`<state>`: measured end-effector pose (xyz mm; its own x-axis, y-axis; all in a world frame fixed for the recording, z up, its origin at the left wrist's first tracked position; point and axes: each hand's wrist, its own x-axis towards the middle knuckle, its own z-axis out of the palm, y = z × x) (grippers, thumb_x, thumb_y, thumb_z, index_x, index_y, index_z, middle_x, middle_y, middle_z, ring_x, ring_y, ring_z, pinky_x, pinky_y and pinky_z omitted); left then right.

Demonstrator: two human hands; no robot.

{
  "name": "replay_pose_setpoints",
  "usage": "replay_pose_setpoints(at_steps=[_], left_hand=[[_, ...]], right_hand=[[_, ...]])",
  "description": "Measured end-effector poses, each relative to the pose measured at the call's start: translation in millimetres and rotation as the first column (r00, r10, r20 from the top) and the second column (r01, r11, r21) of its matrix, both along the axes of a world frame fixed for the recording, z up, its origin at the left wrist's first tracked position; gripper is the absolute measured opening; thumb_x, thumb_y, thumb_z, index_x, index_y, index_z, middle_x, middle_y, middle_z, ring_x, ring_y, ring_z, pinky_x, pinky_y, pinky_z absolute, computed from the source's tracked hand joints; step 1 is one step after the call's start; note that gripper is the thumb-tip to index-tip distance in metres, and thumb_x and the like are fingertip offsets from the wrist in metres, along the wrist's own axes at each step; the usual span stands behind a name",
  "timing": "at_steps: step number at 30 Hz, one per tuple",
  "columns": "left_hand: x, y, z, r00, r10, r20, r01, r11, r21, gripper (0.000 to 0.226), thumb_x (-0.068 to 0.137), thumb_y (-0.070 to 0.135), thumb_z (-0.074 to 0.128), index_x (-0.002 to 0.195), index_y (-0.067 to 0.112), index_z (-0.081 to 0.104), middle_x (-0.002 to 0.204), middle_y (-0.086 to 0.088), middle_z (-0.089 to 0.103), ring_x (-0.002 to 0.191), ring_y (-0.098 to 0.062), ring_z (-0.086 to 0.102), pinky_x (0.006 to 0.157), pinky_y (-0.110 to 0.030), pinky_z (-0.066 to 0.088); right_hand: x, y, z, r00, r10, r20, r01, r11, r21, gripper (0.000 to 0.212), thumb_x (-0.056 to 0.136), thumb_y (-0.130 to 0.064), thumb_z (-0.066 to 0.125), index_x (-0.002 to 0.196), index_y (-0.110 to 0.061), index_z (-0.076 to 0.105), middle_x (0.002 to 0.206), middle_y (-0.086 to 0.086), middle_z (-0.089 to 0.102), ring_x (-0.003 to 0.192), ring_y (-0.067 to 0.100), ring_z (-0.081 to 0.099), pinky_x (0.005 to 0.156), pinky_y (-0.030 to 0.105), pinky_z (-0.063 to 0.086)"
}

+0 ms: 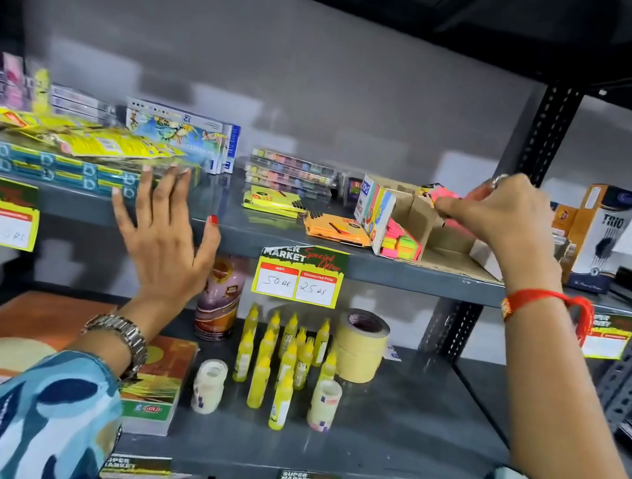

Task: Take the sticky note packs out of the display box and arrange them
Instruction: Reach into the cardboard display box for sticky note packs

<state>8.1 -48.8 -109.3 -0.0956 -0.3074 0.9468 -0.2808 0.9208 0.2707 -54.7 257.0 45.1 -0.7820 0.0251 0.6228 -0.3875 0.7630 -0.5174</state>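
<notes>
A cardboard display box (420, 219) stands on the upper grey shelf (248, 234), right of centre. Several neon sticky note packs (401, 244) sit in its front compartment. My right hand (506, 214) is over the box, fingers pinched on a pink sticky note pack (445, 196) lifted above the box's rim. A yellow pack (272, 200) and an orange pack (337, 229) lie flat on the shelf left of the box. My left hand (164, 239) is spread open in front of the shelf edge, holding nothing.
Blue boxes and yellow packets (81, 158) fill the shelf's left part. Clear cases (291, 174) are stacked behind the loose packs. Pen boxes (595, 236) stand right of the display box. Glue bottles (286, 359), tape rolls (359, 345) and books (35, 355) occupy the lower shelf.
</notes>
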Motion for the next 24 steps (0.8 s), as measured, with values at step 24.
replay_pose_setpoints(at_steps=[24], left_hand=[[-0.2, -2.7, -0.8, 1.000, 0.003, -0.008, -0.003, 1.000, -0.021, 0.058, 0.093, 0.041, 0.033, 0.138, 0.005, 0.041, 0.141, -0.015, 0.047, 0.137, -0.031, 0.029, 0.114, -0.053, 0.005]], right_hand=[[-53.7, -5.4, -46.7, 0.972, 0.035, 0.232, -0.066, 0.990, 0.127, 0.068, 0.097, -0.053, 0.015, 0.124, -0.006, 0.056, 0.131, 0.027, 0.051, 0.121, 0.044, 0.045, 0.102, 0.046, 0.034]])
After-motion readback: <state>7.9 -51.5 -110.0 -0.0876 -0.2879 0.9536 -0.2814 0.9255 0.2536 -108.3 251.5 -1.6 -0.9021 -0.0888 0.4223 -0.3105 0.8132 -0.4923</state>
